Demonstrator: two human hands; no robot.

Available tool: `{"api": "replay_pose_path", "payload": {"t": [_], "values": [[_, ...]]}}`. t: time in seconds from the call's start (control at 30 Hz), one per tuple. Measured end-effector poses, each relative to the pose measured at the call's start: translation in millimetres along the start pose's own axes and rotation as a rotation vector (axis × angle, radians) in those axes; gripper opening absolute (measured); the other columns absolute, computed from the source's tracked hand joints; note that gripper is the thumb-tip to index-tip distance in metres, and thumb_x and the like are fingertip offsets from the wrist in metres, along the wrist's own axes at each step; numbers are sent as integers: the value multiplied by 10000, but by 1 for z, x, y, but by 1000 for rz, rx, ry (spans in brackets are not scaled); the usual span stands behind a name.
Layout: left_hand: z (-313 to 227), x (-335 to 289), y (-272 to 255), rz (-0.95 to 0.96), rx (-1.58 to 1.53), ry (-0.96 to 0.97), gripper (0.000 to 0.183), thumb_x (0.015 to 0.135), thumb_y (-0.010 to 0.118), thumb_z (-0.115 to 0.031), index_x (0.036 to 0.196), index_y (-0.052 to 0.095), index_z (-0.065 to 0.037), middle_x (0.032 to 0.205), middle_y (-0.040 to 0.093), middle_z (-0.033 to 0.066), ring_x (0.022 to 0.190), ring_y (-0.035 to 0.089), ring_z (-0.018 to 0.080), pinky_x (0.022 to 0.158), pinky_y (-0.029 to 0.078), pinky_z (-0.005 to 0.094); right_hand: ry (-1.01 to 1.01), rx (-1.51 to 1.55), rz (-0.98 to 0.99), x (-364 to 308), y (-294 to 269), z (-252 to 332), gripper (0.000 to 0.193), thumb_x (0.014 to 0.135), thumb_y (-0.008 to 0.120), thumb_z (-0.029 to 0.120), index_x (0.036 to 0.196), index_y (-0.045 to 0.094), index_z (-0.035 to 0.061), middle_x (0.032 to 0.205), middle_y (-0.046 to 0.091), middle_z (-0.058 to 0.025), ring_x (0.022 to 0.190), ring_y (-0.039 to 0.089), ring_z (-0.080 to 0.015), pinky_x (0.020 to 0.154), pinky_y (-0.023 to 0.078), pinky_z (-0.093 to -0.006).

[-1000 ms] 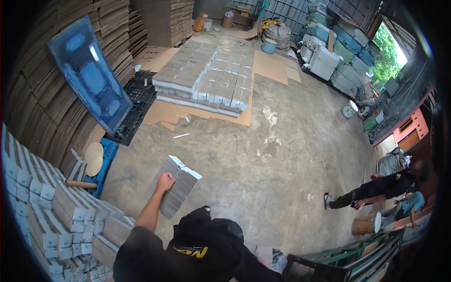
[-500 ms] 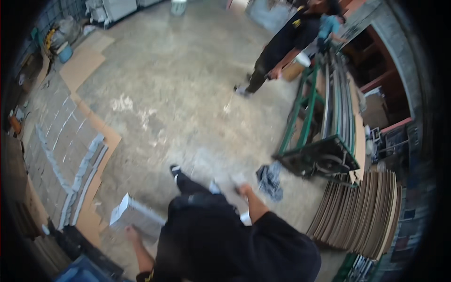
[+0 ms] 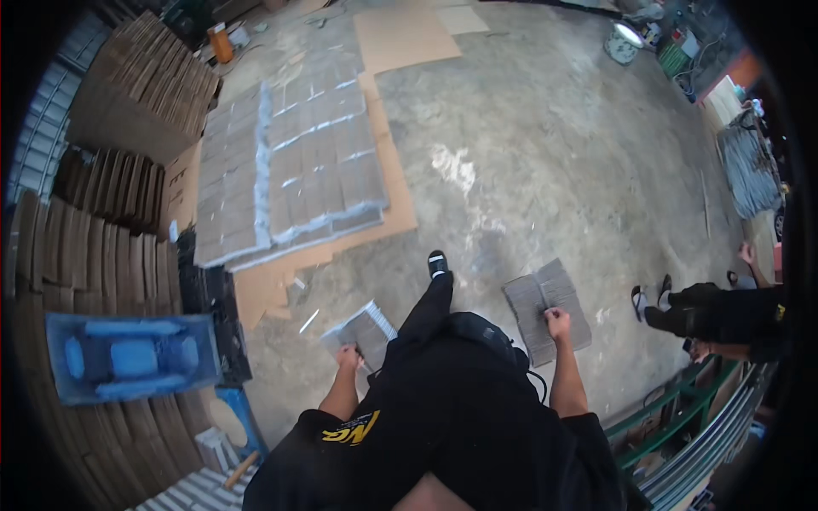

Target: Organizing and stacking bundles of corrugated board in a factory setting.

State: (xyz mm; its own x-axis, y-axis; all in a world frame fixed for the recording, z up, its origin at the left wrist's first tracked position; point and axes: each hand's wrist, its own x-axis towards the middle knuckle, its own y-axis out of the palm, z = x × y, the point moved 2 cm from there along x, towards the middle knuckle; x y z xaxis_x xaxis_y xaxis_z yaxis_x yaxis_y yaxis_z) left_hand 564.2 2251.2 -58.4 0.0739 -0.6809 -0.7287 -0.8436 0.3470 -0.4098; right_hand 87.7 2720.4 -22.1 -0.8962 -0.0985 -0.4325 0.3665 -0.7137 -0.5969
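My left hand (image 3: 348, 356) is closed on a bundle of grey-brown cardboard pieces (image 3: 372, 334) with pale ridged edges, hanging low beside my left leg. On the other side, my right hand (image 3: 556, 324) grips a second cardboard bundle (image 3: 527, 300), flat and squarish, with a band across its middle. My fingers appear to be hooked at that band. Both bundles hang apart from each other, above the concrete floor. Ahead to the left lies a wide, low pile of similar cardboard bundles (image 3: 319, 166), with pale edges showing between its rows.
Flat cardboard sheets (image 3: 400, 204) lie under the pile. Tall cardboard stacks (image 3: 153, 77) line the left, near a blue plastic container (image 3: 132, 358). A co-worker (image 3: 716, 315) stands at the right by a green metal frame (image 3: 682, 400). A bucket (image 3: 624, 47) stands far right.
My view has swung left, bringing the pile of bundles to the front and the co-worker and green frame to the right edge. Both hands still carry their bundles; the right one now shows clearly.
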Motion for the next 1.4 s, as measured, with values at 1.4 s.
{"api": "replay_pose_path", "payload": {"t": [1.4], "values": [[-962, 435, 617, -625, 53, -23, 183, 803, 655, -237, 810, 648, -54, 861, 675, 170, 845, 654, 359, 782, 507, 446, -9, -52, 689, 1167, 368, 911, 148, 883, 446, 105, 823, 578, 72, 621, 471, -53, 450, 453, -169, 403, 476, -335]]}}
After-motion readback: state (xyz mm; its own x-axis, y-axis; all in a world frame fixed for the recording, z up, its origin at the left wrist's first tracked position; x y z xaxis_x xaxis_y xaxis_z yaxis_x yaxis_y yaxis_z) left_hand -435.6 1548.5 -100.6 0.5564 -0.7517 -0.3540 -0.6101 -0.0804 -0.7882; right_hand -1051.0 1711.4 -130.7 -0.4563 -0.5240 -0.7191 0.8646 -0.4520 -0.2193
